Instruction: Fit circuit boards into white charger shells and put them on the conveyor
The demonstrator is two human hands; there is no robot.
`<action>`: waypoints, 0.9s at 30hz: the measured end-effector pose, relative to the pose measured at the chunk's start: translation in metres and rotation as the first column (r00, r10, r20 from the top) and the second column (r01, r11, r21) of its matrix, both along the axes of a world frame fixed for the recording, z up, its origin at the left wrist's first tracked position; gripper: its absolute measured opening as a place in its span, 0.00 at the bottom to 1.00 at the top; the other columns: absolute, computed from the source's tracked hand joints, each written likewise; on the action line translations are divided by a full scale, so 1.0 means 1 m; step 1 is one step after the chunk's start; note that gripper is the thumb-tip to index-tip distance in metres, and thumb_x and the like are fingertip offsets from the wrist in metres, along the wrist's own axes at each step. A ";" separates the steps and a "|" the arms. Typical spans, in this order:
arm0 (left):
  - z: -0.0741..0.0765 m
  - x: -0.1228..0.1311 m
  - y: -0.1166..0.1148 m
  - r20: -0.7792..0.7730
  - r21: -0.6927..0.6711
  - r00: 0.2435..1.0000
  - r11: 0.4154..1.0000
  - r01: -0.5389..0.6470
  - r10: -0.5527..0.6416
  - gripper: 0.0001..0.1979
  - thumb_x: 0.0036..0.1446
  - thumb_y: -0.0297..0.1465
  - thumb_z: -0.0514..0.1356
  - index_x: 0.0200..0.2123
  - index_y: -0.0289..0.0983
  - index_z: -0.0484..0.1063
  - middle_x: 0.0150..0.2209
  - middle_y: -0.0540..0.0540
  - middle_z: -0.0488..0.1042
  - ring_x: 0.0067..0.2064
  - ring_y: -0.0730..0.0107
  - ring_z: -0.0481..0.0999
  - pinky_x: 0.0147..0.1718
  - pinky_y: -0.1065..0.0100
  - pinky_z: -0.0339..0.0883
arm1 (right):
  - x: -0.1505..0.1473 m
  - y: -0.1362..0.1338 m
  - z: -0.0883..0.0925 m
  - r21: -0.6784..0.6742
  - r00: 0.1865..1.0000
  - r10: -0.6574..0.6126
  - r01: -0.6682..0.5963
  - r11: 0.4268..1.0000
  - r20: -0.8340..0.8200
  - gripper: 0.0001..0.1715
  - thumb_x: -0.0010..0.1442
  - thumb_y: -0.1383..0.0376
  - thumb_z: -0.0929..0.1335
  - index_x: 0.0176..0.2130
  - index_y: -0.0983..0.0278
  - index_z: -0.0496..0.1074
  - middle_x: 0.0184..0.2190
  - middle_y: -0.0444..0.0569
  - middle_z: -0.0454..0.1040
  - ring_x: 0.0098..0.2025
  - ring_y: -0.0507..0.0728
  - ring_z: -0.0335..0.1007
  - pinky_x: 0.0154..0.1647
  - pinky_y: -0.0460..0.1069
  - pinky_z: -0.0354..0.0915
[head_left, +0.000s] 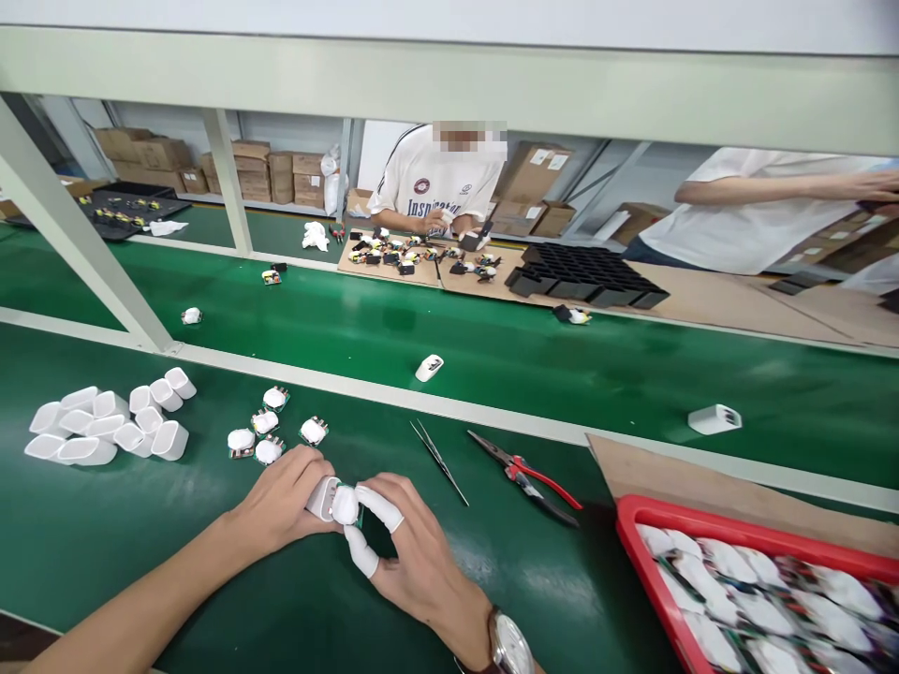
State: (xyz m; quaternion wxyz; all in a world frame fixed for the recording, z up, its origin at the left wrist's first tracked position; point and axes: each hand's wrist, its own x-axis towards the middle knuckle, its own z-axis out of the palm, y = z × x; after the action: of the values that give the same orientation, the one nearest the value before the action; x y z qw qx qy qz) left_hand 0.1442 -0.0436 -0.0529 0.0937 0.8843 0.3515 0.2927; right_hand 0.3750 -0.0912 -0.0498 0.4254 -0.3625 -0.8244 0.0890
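My left hand (299, 491) is closed around a white plastic charger housing (322, 498), its mouth turned to the right. My right hand (407, 543), with white finger cots on thumb and forefinger, pinches a small circuit board (346, 505) topped with a white pad. The board sits at the mouth of the housing; how far it is inside I cannot tell. Several similar padded circuit boards (269, 450) lie just beyond my left hand. Farther left stand several empty white housings (88, 451) in a cluster.
Tweezers (441, 462) and red-and-black long-nose pliers (523, 476) lie right of my hands. A red tray (632, 534) full of padded boards stands at lower right. Beyond a pale rail, a green conveyor belt (492, 346) carries scattered pieces. Opposite, a person (442, 183) handles parts near black trays (582, 276).
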 end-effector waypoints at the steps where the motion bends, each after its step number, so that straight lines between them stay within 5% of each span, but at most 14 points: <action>1: 0.001 0.000 0.000 -0.009 0.011 1.000 1.000 0.000 0.000 0.21 0.65 0.48 0.66 0.47 0.38 0.68 0.42 0.43 0.75 0.41 0.59 0.79 0.38 0.61 0.75 | 0.000 0.000 -0.001 0.001 1.000 0.001 -0.001 1.000 0.006 0.31 0.64 0.75 0.70 0.64 0.63 0.65 0.52 0.58 0.76 0.54 0.65 0.72 0.54 0.64 0.75; 13: -0.010 -0.001 -0.001 -0.050 -0.035 0.999 0.999 0.019 -0.021 0.18 0.66 0.44 0.66 0.50 0.38 0.69 0.45 0.41 0.75 0.45 0.55 0.78 0.44 0.57 0.75 | -0.001 -0.003 0.000 0.064 0.994 -0.029 0.023 0.998 0.102 0.25 0.66 0.73 0.70 0.60 0.64 0.67 0.51 0.59 0.77 0.53 0.66 0.72 0.51 0.64 0.78; 27: -0.010 0.001 -0.003 -0.007 -0.165 0.994 0.981 0.103 -0.106 0.18 0.69 0.45 0.63 0.52 0.38 0.70 0.46 0.40 0.75 0.45 0.56 0.77 0.44 0.58 0.75 | -0.001 -0.002 0.000 -0.014 0.991 0.018 -0.016 1.000 0.136 0.20 0.71 0.68 0.69 0.60 0.60 0.67 0.51 0.56 0.76 0.53 0.65 0.73 0.51 0.62 0.77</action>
State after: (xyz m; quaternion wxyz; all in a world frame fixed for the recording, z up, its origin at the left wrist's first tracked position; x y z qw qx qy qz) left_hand 0.1451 -0.0466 -0.0626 0.1789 0.8930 0.3284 0.2503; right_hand 0.3741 -0.0936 -0.0494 0.3652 -0.3635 -0.8539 0.0731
